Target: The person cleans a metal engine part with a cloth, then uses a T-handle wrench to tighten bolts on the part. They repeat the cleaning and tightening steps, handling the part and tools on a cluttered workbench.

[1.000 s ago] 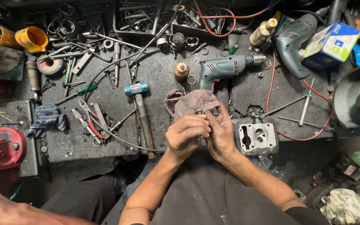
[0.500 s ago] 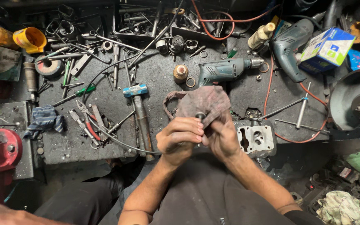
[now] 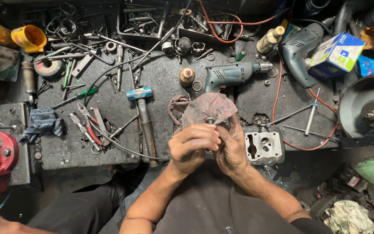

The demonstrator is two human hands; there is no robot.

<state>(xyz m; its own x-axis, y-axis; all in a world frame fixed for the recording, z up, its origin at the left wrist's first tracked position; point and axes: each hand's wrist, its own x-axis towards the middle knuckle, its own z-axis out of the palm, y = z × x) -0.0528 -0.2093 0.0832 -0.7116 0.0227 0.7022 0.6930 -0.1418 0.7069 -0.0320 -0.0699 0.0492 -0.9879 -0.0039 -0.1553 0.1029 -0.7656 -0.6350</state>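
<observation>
Both forearms rose from the lower edge of the view and met just above the person's lap, at the near edge of the bench (image 3: 109,143). The left hand (image 3: 193,145) was curled into a loose fist, knuckles up, its fingertips pressed against the right hand (image 3: 231,147), whose fingers were bent inward and closed. Between them they pinched a small round metal part (image 3: 211,120) wrapped in a dirty reddish rag (image 3: 208,108), which fanned out above the fingers and trailed onto the bench. Just right of the right hand lay a grey metal cylinder head (image 3: 263,147). A blue-headed hammer (image 3: 143,117) lay to the left, and a teal electric drill (image 3: 232,74) rested beyond the rag.
</observation>
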